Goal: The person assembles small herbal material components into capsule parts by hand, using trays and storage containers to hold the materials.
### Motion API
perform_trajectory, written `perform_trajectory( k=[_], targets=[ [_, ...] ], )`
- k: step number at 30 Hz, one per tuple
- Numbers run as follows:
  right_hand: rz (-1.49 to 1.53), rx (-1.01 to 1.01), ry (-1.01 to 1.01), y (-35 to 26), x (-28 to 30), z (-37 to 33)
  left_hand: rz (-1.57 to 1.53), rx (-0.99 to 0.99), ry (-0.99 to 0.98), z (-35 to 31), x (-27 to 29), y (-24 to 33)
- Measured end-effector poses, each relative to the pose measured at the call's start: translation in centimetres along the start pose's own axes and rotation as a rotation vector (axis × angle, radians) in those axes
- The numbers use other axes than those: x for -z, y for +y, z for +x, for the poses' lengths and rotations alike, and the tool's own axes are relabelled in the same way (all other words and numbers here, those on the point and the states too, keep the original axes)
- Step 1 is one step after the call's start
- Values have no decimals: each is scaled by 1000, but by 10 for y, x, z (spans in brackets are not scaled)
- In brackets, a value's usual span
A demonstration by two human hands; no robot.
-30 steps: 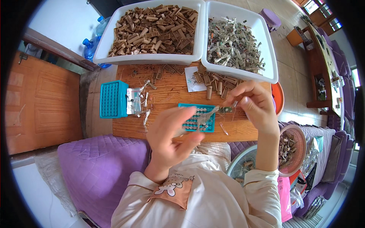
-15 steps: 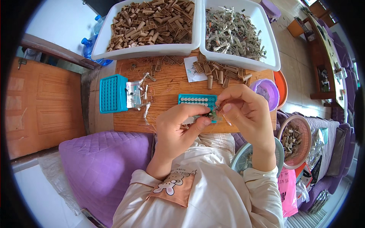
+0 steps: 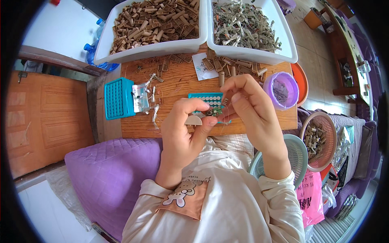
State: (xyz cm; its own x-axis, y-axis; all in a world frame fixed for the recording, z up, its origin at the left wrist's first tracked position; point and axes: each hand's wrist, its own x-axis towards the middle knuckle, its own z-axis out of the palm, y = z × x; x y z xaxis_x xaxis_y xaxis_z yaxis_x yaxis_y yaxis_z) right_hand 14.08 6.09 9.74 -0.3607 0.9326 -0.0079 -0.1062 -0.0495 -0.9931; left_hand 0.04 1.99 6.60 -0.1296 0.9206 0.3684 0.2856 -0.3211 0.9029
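My left hand [image 3: 181, 131] pinches a small green circuit board [image 3: 215, 111] between thumb and forefinger. A pale half-round piece [image 3: 193, 120] shows beneath those fingers; I cannot tell whether it is attached to the board. Close on the right, my right hand [image 3: 256, 107] is closed with thumb and forefinger near together at thin wires and a small coil [image 3: 225, 102] beside the board. Its exact grip is hard to make out. Behind both hands lies a teal tray [image 3: 194, 95] with rows of white round pieces, partly covered by my fingers.
Two white bins stand at the back, one with brown casings [image 3: 158, 24], the other with silvery wrapped parts [image 3: 245, 28]. Loose brown casings [image 3: 243, 65] lie before them. A teal rack [image 3: 118, 99] is at left, a purple-lined bucket [image 3: 269, 95] at right, baskets [image 3: 330, 141] beside my right arm.
Both hands have lifted slightly off the tray and turned, uncovering the board and the half-round piece. My right fingers have drawn a little away from the board. The whole view has shifted slightly.
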Motion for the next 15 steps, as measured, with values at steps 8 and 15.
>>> perform_trajectory(
  k=[8, 15],
  targets=[
    [281, -113, -154, 9, 8, -5, -367, 48, 66, 0, -7, -3],
    [278, -80, -314, 11, 31, -7, -354, 67, -11, 2, -7, -4]
  ],
)
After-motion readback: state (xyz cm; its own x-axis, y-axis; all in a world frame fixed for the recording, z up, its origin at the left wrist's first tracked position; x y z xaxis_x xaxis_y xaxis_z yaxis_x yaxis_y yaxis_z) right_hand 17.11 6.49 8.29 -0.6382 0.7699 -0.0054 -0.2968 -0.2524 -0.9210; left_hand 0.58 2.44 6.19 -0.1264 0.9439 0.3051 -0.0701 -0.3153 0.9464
